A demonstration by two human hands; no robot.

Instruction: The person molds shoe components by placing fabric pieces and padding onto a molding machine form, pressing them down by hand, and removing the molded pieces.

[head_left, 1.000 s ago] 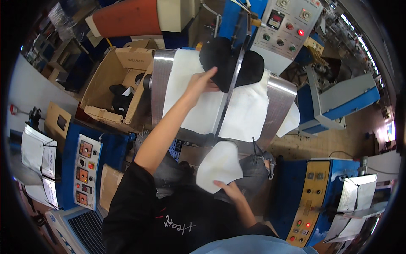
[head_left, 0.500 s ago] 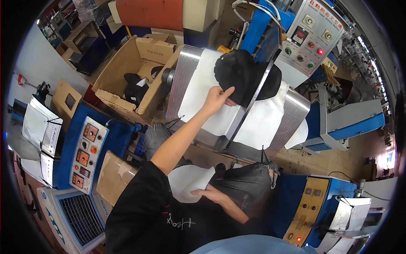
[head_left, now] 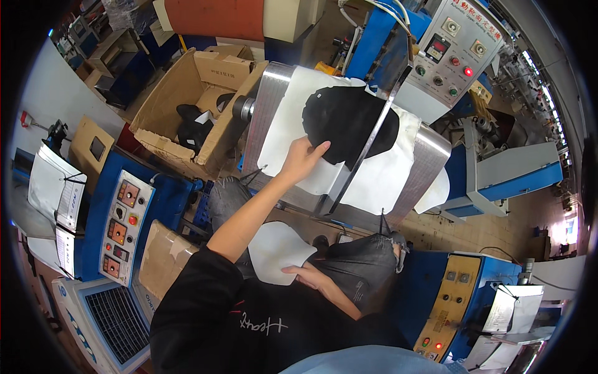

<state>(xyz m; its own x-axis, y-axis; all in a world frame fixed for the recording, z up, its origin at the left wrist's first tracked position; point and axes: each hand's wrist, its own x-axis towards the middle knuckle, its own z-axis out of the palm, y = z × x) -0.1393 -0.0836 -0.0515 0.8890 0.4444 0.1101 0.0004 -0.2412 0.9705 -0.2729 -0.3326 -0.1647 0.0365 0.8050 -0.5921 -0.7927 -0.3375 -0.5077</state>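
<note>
A flat black shoe upper piece (head_left: 339, 118) lies over the white cloth-like cover on the machine's rounded bed, passing beneath an upright thin metal-edged plate (head_left: 377, 131). My left hand (head_left: 304, 160) is at the near left edge of the upper piece, thumb on top and fingers curled at the rim. Down at my lap, my right hand (head_left: 309, 276) grips a pale grey-white sheet piece (head_left: 279, 249), thumb over its lower right edge. The fingers underneath that piece are hidden.
An open cardboard box (head_left: 168, 146) with black pieces in it stands left of the bed. A control panel (head_left: 451, 56) with lit buttons rises at the far right. Blue machines with panels (head_left: 121, 227) flank me on the left and right (head_left: 450, 305).
The black upper piece has been drawn slightly left and now lies flatter and smoother on the white cover. My left hand has shifted left and nearer with it; the right hand keeps its hold.
</note>
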